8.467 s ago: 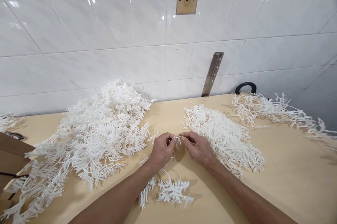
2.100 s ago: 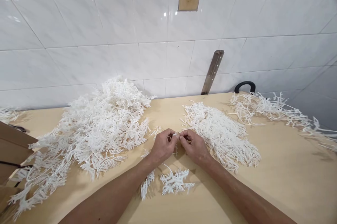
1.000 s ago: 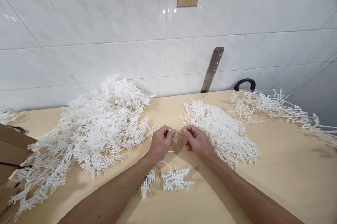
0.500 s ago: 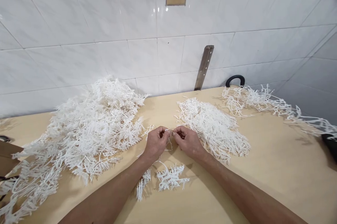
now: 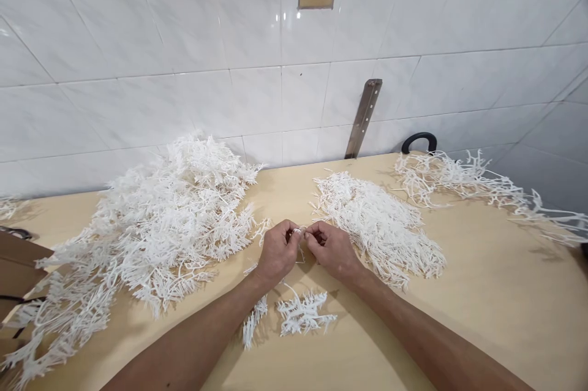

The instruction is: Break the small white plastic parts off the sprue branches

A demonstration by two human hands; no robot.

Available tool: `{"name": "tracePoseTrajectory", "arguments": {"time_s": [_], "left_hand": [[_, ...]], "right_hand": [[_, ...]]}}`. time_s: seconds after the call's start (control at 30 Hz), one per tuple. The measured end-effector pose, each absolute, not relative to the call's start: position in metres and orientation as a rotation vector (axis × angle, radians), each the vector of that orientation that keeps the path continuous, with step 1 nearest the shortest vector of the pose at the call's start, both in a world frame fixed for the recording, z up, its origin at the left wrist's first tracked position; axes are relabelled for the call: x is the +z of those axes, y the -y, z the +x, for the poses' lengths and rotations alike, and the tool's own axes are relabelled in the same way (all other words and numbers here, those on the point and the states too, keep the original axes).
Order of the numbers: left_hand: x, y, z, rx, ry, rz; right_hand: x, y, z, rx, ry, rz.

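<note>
Head view: hands together just beyond the sprig (image 5: pixel 305 312), fingertips all but meeting. Left hand (image 5: pixel 278 253) clamped, thumb and forefinger, on a small white piece (image 5: pixel 298 231); right hand (image 5: pixel 333 251) pinched at the piece's right end, grip partly covered by its own fingers. Piece therefore beyond the sprig, visible part running crosswise between the two pinches; neither hand clearly nearer, more of it shows at the left.

Heap (image 5: pixel 174 225): left of and beyond the sprig. Pile (image 5: pixel 376 219): right of and beyond it, near the right hand.

Unclear: piece's full length and true axis; whether a thin strand below the fingertips belongs to it. Clump (image 5: pixel 255 320) left of sprig, partly hidden by left forearm (image 5: pixel 197 330). Box (image 5: pixel 21 265), far left of sprig, cut off by the frame.
</note>
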State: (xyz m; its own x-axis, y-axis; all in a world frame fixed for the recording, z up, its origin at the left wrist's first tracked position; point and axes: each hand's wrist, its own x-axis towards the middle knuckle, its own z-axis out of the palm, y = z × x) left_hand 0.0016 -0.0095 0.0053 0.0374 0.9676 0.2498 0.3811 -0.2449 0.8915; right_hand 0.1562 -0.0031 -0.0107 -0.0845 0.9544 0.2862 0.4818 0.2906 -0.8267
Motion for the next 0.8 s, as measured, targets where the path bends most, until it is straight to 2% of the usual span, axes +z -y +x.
{"name": "tracePoseTrajectory", "arguments": {"time_s": [0.1,0.33,0.5,0.63,0.8], "left_hand": [[0.005,0.010,0.001,1.264,-1.378,1.732],[-0.001,0.006,0.003,1.304,-1.266,1.412],[0.001,0.004,0.004,1.314,-1.198,1.311],[0.000,0.008,0.004,1.272,-1.046,1.470],[-0.004,0.014,0.001,1.178,-0.968,1.889]], "right_hand": [[-0.010,0.003,0.154,0.632,1.686,-1.373],[-0.007,0.001,0.162,1.035,1.359,-1.301],[-0.004,-0.007,0.183,0.808,1.222,-1.385],[0.002,-0.005,0.189,0.586,1.444,-1.462],[0.006,0.005,0.181,0.759,1.814,-1.309]]}}
